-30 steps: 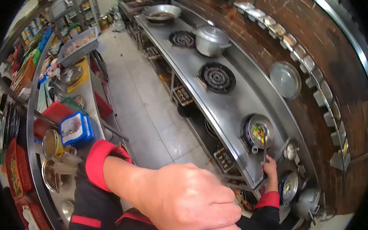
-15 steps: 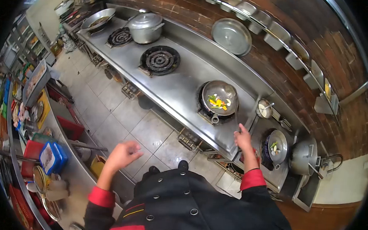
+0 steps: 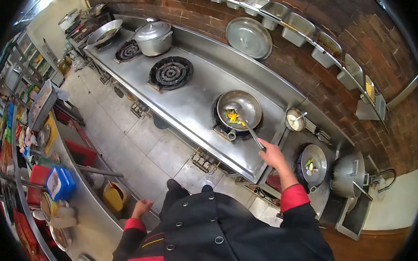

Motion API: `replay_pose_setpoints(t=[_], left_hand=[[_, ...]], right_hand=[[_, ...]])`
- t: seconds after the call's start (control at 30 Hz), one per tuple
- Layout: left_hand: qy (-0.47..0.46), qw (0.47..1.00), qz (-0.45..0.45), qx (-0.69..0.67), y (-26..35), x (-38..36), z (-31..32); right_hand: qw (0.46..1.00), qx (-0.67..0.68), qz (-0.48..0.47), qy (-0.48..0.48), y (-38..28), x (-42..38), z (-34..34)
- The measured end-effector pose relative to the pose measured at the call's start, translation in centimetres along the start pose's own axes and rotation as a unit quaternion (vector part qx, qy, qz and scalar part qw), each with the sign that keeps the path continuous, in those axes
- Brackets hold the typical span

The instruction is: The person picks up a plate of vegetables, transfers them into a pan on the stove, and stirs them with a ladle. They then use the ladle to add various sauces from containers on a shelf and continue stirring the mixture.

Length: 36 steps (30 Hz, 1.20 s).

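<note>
My right hand (image 3: pixel 273 157) is closed round the dark handle of a metal ladle (image 3: pixel 253 134). The ladle's head reaches into a wok (image 3: pixel 248 104) on a burner, among yellow, green and white vegetable pieces (image 3: pixel 234 116). My left hand (image 3: pixel 141 208) hangs low beside the black jacket, with its fingers curled; nothing shows in it. To the right, a smaller pan (image 3: pixel 320 161) on another burner holds a few green and white pieces. A bowl of white stuff (image 3: pixel 295 121) with a spoon stands behind, between the two pans.
A bare burner (image 3: pixel 171 73) and a lidded pot (image 3: pixel 153 38) stand farther left on the steel counter. A large pot (image 3: pixel 347 175) is at the right. Metal trays (image 3: pixel 298 29) line the wall shelf. Blue containers (image 3: pixel 59 183) sit on the left counter.
My left hand has dropped down toward my body. The ladle's head has swung to the left side of the wok, and the vegetables are pushed together. The view has shifted slightly.
</note>
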<state>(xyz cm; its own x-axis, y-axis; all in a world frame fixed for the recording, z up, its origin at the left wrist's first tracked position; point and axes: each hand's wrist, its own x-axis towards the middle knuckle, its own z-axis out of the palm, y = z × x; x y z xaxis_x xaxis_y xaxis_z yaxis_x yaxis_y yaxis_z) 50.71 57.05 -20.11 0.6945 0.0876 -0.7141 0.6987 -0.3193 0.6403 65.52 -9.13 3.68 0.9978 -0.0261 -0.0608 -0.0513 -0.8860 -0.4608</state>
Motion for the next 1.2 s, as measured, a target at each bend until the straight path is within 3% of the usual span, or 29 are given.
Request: replay_pose_setpoints(t=[0.03,0.13,0.2,0.27,0.33,0.4,0.5,0.57,0.6,0.67,0.7,0.73,0.8,0.83,0.87,0.93,1.07,1.2], left_hand=[[-0.003,0.999,-0.026,-0.029,-1.7,0.3,0.5],[-0.013,0.995,-0.084,-0.048,-3.4,-1.5,1.6],[0.009,0.997,-0.071,-0.038,-6.6,-0.9,2.4],[-0.005,0.980,-0.122,-0.157,-7.4,-1.5,3.1],[-0.027,0.975,-0.126,-0.179,-8.0,-1.3,3.7],[-0.048,0.971,-0.124,-0.201,-7.1,-1.1,4.4],[-0.005,0.986,-0.103,-0.130,-3.2,-1.4,5.3],[0.005,0.990,-0.071,-0.118,-2.1,-1.3,4.8],[0.007,0.991,-0.071,-0.116,-1.7,-1.1,4.5],[0.040,0.981,-0.014,-0.189,-1.1,-0.8,4.1],[0.041,0.981,-0.012,-0.188,-0.8,-0.8,3.8],[0.043,0.986,-0.008,-0.161,-0.8,-1.0,3.5],[0.046,0.990,-0.005,-0.135,-1.7,-0.8,2.9],[0.058,0.989,-0.014,-0.133,-2.7,-0.9,2.8],[0.070,0.989,-0.025,-0.132,-3.6,-1.0,2.9],[0.058,0.983,-0.049,-0.164,-4.3,-2.9,3.3],[0.059,0.979,-0.094,-0.171,-7.8,-4.6,4.6],[0.012,0.964,-0.110,-0.241,-10.2,-5.3,5.6]], right_hand=[[0.997,0.003,0.049,-0.064,-1.5,-0.9,-3.4],[0.996,-0.059,0.031,-0.054,-3.2,-4.2,-8.6],[0.999,-0.039,0.014,-0.036,-3.5,-6.5,-10.1],[1.000,-0.017,-0.001,-0.017,-4.2,-7.5,-11.3],[0.962,0.123,0.200,-0.139,-5.1,-7.6,-12.1],[0.961,0.172,0.175,-0.131,-1.7,-6.4,-7.9],[0.966,0.202,0.146,-0.064,-1.1,-3.7,-3.1],[0.913,0.338,0.227,0.007,-2.6,-1.9,-1.4],[0.912,0.340,0.228,0.007,-2.9,-1.0,-0.8],[0.941,0.260,0.207,0.066,-2.3,0.8,0.5],[0.969,0.166,0.136,0.122,1.6,2.4,3.9],[0.969,0.168,0.135,0.123,1.8,2.8,4.3],[0.948,0.258,0.179,0.046,-0.3,3.4,4.1],[0.937,0.248,0.243,-0.022,-1.7,2.8,2.7],[0.938,0.247,0.243,-0.023,-1.7,2.2,2.4],[0.993,0.112,0.036,0.016,-0.7,0.0,2.3],[0.992,-0.105,0.054,-0.033,-0.4,-3.5,-3.6],[0.986,-0.149,0.069,-0.038,-2.1,-5.3,-8.4]])
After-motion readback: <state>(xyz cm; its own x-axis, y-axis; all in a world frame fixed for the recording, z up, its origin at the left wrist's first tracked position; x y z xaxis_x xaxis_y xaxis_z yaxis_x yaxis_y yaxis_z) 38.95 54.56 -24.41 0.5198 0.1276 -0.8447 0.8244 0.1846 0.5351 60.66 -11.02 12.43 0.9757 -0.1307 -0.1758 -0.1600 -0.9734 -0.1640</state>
